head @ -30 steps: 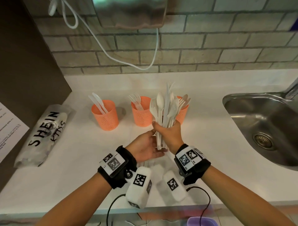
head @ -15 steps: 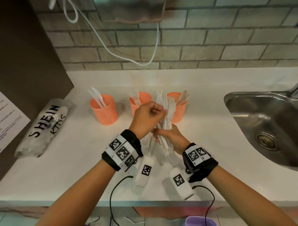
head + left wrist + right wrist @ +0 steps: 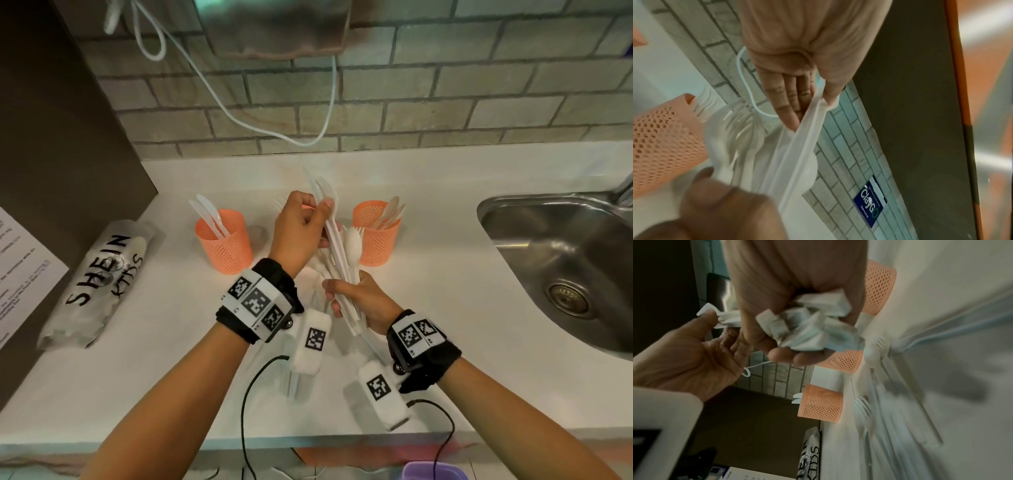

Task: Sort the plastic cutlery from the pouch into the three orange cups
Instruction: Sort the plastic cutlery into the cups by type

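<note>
The right hand holds its grip closed round the handles of a bundle of white plastic cutlery, low over the surface, while the left hand has risen from the handle ends to the top of the bundle and now pinches one or two pieces between thumb and fingers, drawing them up and away from the rest. That suggests a piece has been picked out for one of the cups. Behind the left hand the middle cup is mostly hidden; the left cup holds knives and the right cup spoons. More cutlery lies on the surface near the wrists. The pouch lies far left, and a steel sink sits to the right.
</note>
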`<state>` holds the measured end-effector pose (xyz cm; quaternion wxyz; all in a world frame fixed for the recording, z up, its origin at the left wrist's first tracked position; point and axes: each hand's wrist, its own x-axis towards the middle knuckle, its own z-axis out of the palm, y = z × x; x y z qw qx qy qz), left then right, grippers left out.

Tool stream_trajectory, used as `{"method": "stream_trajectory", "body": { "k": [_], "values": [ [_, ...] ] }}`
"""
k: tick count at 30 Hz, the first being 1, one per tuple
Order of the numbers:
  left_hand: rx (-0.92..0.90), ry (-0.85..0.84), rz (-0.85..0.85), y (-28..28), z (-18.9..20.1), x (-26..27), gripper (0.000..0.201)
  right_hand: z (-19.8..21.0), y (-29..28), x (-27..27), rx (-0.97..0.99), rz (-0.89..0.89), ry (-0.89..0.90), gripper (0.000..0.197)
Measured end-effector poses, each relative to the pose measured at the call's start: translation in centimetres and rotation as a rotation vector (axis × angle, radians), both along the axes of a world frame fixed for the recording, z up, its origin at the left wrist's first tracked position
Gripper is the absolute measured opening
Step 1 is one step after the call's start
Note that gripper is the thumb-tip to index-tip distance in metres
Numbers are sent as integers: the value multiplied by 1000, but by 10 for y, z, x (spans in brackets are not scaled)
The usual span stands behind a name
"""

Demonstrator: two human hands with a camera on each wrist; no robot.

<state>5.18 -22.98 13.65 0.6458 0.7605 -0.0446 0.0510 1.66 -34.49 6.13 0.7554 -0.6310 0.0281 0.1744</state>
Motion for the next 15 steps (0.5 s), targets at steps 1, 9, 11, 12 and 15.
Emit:
{"method": "stream_trajectory", "body": {
  "k": [1, 9, 11, 12, 15],
  "values": [
    [0, 25, -15, 4, 3, 4, 19, 0, 1, 1, 10, 1, 5, 11],
    [126, 52, -56, 12, -3, 9, 16, -6, 12, 9, 54, 25, -9, 7],
    [182, 61, -40, 14, -7, 10, 18, -5, 14, 11, 67, 2, -17, 9],
    [209, 77, -46, 14, -10, 11, 19, -5, 15, 13, 79, -9, -27, 11],
    [328, 87, -79, 13, -19, 11, 22, -3, 19, 16, 93, -63, -53, 17]
  ]
}}
